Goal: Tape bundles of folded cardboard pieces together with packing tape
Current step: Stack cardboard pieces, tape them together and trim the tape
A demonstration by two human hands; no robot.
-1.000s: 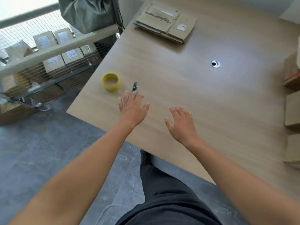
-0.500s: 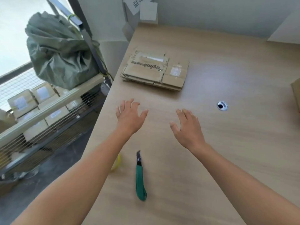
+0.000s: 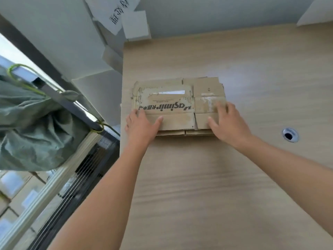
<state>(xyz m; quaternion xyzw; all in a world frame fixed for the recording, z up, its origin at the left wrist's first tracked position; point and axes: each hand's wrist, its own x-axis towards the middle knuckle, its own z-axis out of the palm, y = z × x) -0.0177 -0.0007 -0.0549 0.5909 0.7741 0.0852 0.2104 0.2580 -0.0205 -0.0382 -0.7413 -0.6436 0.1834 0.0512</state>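
The stack of folded cardboard [image 3: 167, 103] lay flat on the wooden table [image 3: 216, 186], close to its left edge. The left hand [image 3: 141, 126] rested on the stack's near-left corner and the right hand [image 3: 228, 123] on its near-right part, both with fingers spread flat and gripping nothing. A cable hole [image 3: 289, 135] sat well to the right.

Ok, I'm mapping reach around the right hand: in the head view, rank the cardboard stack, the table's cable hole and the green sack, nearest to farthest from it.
1. Folded cardboard stack: directly under the right hand, which rests on its right part.
2. Cable hole: set in the table, to the hand's right.
3. Green sack: off the table, far left, beyond the left hand.
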